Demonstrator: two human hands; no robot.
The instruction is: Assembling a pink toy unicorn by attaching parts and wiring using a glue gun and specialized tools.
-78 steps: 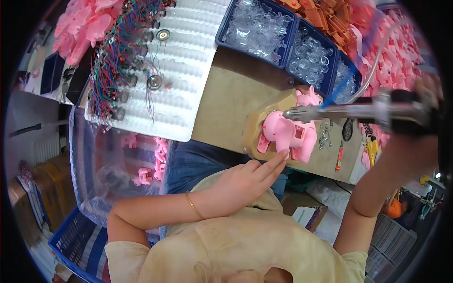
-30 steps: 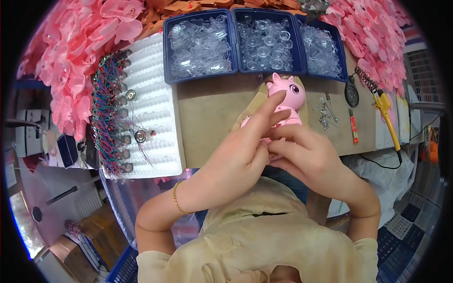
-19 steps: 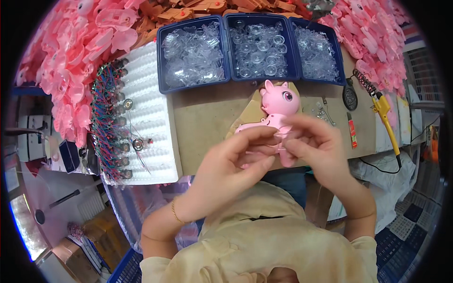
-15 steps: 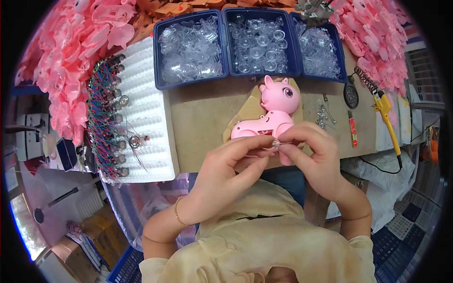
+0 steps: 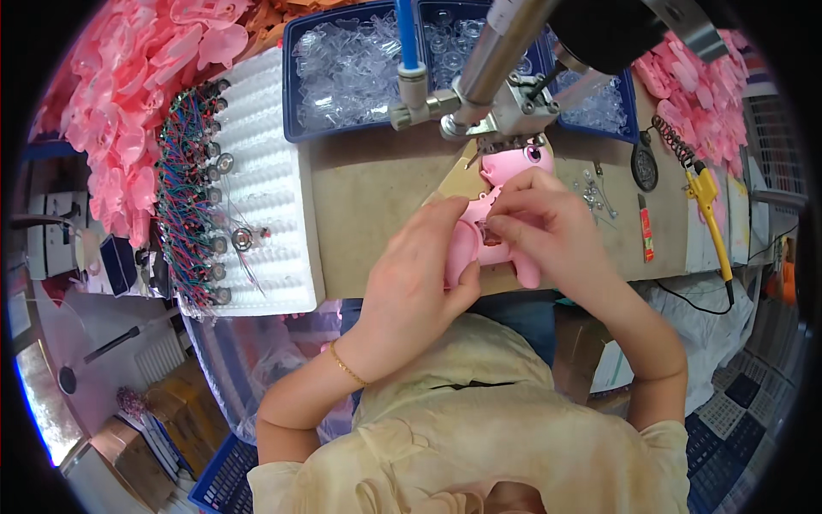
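Observation:
A pink toy pony (image 5: 463, 245) lies on its side on the bench, its head pointing away from me and one printed eye showing. My left hand (image 5: 411, 278) is closed round the rear of its body, fingers on the far side and thumb near the hind leg. Over the dark reddish slot in the pony's belly, the fingers of my right hand (image 5: 548, 224) are pinched together. What sits between those fingertips is too small and covered to make out. A metal powered tool head (image 5: 505, 107) hangs just above the pony's head and partly hides it.
Blue bins (image 5: 342, 73) of clear plastic parts line the back. Left stands a white foam tray (image 5: 282, 214) beside wired speakers (image 5: 193, 197). Loose screws (image 5: 595, 193), a red cutter (image 5: 646, 230) and a yellow soldering iron (image 5: 705, 201) are on the right. Pink shells (image 5: 154, 103) are heaped at the far left.
Both hands have moved from a shared pinch in front of the pony onto its body. The metal tool head has come down into view over the pony's head.

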